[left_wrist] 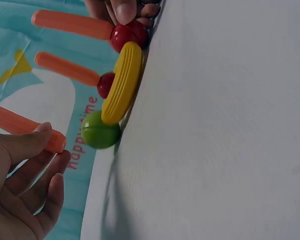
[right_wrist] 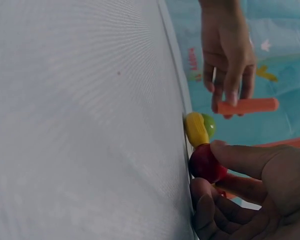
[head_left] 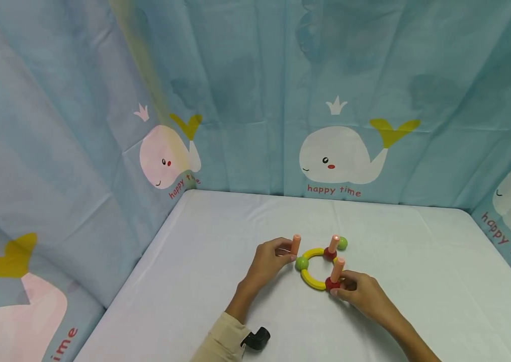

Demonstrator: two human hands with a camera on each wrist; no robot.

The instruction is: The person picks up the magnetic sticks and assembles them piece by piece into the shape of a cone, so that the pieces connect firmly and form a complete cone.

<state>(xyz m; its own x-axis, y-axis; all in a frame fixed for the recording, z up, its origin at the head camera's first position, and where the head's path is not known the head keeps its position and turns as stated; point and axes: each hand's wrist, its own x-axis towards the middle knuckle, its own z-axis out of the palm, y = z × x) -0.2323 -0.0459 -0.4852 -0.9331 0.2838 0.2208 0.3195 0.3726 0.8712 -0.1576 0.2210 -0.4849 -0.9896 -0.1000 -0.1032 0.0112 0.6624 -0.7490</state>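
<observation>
My left hand (head_left: 268, 262) pinches an orange stick (head_left: 295, 245) between thumb and fingers, held upright just above and left of a green ball (head_left: 302, 263). That ball joins yellow curved pieces (head_left: 313, 280) in a ring lying on the table. With thumb and fingers, my right hand (head_left: 366, 296) grips the near red ball (right_wrist: 208, 163) of the ring. An orange stick (head_left: 337, 270) stands up from this ball. Another orange stick (head_left: 334, 244) rises from the far red ball (head_left: 330, 254). Partly hidden behind it is a second green ball (head_left: 342, 243); whether it joins the ring I cannot tell.
The ring rests on a white-covered table (head_left: 219, 226). Blue curtains (head_left: 246, 100) printed with whales hang along the back and sides. A black device (head_left: 257, 339) sits at my left sleeve cuff (head_left: 228, 332).
</observation>
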